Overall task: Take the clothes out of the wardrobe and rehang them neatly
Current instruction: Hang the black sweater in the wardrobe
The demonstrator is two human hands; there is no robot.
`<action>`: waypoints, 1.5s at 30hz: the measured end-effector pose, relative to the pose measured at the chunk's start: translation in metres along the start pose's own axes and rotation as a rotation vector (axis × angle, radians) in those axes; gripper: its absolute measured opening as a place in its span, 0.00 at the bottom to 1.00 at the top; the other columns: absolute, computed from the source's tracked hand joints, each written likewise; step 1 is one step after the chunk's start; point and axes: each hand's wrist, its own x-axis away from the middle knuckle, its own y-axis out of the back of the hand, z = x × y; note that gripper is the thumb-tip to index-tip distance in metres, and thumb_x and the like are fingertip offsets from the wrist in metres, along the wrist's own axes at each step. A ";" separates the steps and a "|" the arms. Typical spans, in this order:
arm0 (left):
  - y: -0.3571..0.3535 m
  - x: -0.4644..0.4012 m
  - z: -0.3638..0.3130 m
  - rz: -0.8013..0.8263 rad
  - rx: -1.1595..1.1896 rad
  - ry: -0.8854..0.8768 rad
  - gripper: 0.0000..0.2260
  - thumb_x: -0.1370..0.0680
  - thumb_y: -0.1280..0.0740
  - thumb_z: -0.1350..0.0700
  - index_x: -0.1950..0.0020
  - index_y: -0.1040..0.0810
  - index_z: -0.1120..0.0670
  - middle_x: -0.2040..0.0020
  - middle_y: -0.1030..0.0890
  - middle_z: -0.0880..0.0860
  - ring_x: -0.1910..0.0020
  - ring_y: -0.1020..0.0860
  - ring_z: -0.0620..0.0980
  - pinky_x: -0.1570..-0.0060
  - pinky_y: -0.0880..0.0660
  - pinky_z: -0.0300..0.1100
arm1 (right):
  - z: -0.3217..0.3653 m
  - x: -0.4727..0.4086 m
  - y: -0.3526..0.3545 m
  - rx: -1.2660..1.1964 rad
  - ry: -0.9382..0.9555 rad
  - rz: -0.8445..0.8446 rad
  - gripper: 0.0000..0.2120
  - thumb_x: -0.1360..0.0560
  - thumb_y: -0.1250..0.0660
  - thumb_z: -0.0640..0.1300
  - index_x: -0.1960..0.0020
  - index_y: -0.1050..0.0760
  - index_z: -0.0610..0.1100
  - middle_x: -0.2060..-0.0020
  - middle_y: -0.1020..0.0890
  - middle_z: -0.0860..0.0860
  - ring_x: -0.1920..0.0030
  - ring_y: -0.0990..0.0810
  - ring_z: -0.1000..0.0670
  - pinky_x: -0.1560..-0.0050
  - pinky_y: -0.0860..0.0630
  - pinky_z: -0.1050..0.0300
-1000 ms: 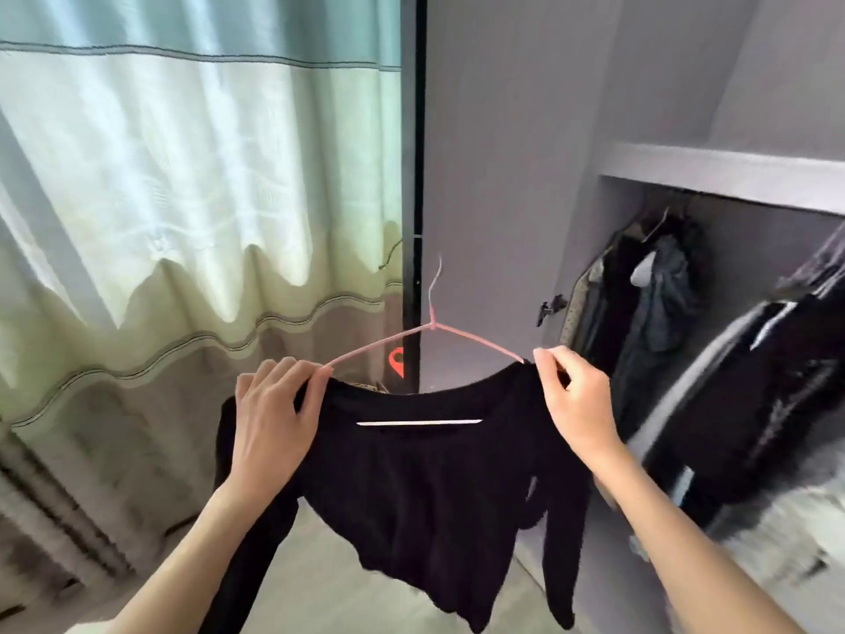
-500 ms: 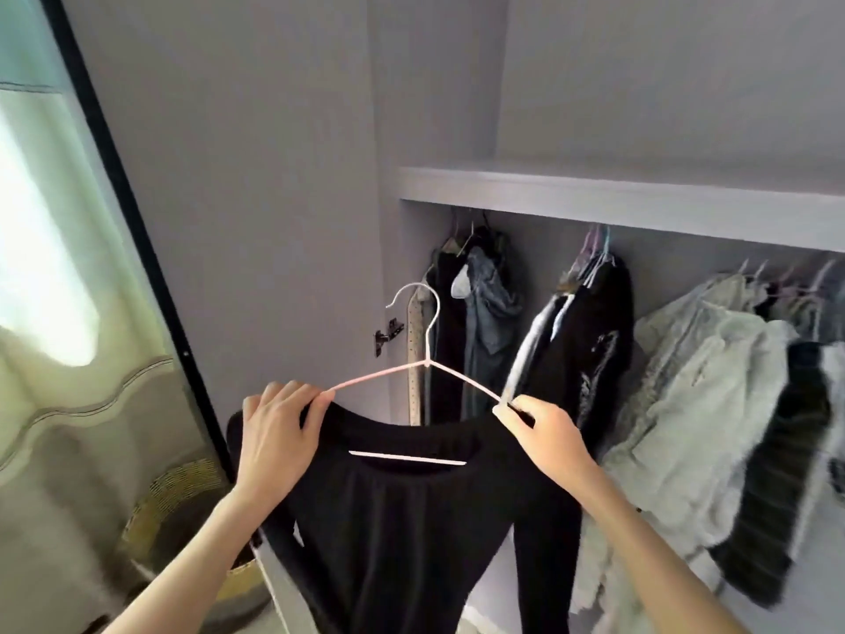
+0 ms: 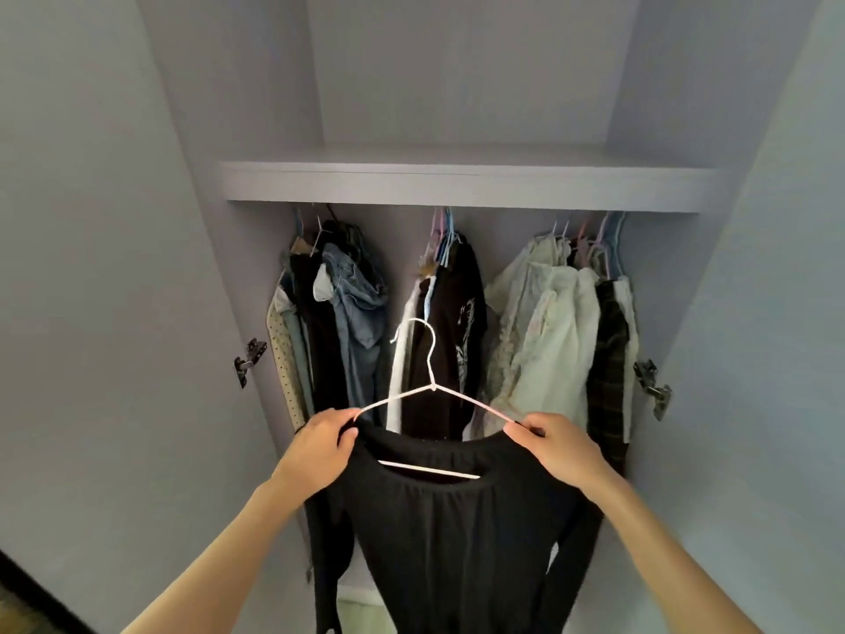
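hands holding black top, hanging clothes behind

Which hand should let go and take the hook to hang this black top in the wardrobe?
Probably the right hand: the hanger hook opens leftward, and the left hand can keep holding the black top.
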 end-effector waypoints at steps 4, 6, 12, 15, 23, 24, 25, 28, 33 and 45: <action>-0.029 -0.003 -0.008 0.128 0.047 -0.057 0.17 0.19 0.42 0.56 0.30 0.33 0.53 0.33 0.29 0.52 0.33 0.33 0.50 0.33 0.37 0.42 | -0.016 0.026 -0.003 0.039 -0.119 0.005 0.19 0.23 0.41 0.57 0.69 0.35 0.49 0.73 0.32 0.54 0.70 0.32 0.55 0.65 0.37 0.59; -0.041 -0.003 -0.009 0.173 0.043 -0.076 0.18 0.19 0.42 0.56 0.29 0.34 0.53 0.32 0.30 0.51 0.32 0.33 0.49 0.32 0.38 0.42 | -0.023 0.039 -0.006 -0.028 -0.180 0.038 0.17 0.23 0.39 0.54 0.67 0.33 0.47 0.71 0.31 0.53 0.68 0.31 0.54 0.64 0.37 0.59; -0.061 -0.002 -0.007 0.253 0.069 -0.067 0.17 0.19 0.42 0.55 0.30 0.34 0.52 0.31 0.31 0.51 0.31 0.34 0.49 0.32 0.37 0.45 | -0.031 0.059 -0.020 -0.181 -0.311 0.117 0.09 0.20 0.42 0.43 0.54 0.28 0.38 0.61 0.28 0.46 0.60 0.29 0.51 0.59 0.35 0.59; -0.061 0.002 0.002 0.279 0.070 -0.077 0.16 0.19 0.42 0.56 0.31 0.32 0.53 0.32 0.30 0.53 0.33 0.33 0.50 0.33 0.36 0.43 | -0.027 0.058 -0.026 -0.200 -0.333 0.106 0.09 0.20 0.43 0.42 0.55 0.28 0.40 0.61 0.27 0.46 0.60 0.29 0.51 0.58 0.34 0.58; -0.051 -0.007 0.021 0.272 0.075 -0.056 0.15 0.19 0.44 0.55 0.32 0.31 0.54 0.32 0.31 0.54 0.33 0.34 0.51 0.34 0.37 0.43 | -0.007 0.040 -0.037 -0.337 -0.344 0.004 0.09 0.20 0.42 0.43 0.50 0.25 0.40 0.57 0.23 0.46 0.56 0.26 0.52 0.56 0.32 0.59; -0.051 -0.010 0.019 0.274 0.082 -0.057 0.16 0.19 0.44 0.55 0.32 0.31 0.54 0.32 0.31 0.53 0.33 0.34 0.51 0.34 0.38 0.42 | -0.004 0.036 -0.035 -0.383 -0.354 -0.034 0.10 0.20 0.42 0.42 0.49 0.24 0.39 0.55 0.22 0.45 0.54 0.24 0.50 0.54 0.31 0.58; -0.052 -0.012 0.016 0.273 0.083 -0.065 0.16 0.18 0.44 0.55 0.31 0.32 0.54 0.32 0.31 0.53 0.33 0.34 0.50 0.34 0.38 0.42 | -0.003 0.030 -0.032 -0.424 -0.368 -0.075 0.10 0.20 0.42 0.42 0.48 0.24 0.38 0.55 0.21 0.43 0.54 0.24 0.48 0.53 0.31 0.56; -0.055 -0.024 0.009 0.272 0.086 -0.100 0.15 0.18 0.44 0.56 0.32 0.31 0.55 0.33 0.31 0.54 0.33 0.34 0.51 0.35 0.37 0.41 | 0.001 0.012 -0.023 -0.439 -0.364 -0.147 0.12 0.21 0.42 0.41 0.51 0.24 0.33 0.61 0.25 0.43 0.58 0.26 0.47 0.58 0.33 0.56; -0.060 -0.056 -0.005 0.224 0.112 -0.130 0.15 0.19 0.43 0.55 0.32 0.31 0.53 0.33 0.31 0.52 0.32 0.35 0.50 0.33 0.36 0.48 | 0.011 -0.028 -0.014 -0.469 -0.293 -0.219 0.09 0.20 0.42 0.41 0.57 0.27 0.40 0.66 0.29 0.48 0.65 0.30 0.52 0.65 0.35 0.60; -0.057 -0.205 -0.057 -0.052 0.066 -0.166 0.19 0.20 0.42 0.56 0.29 0.35 0.55 0.26 0.43 0.58 0.27 0.44 0.55 0.31 0.42 0.49 | 0.031 -0.181 0.010 -0.569 -0.013 -0.498 0.08 0.20 0.43 0.42 0.48 0.27 0.40 0.63 0.27 0.52 0.60 0.29 0.53 0.56 0.31 0.62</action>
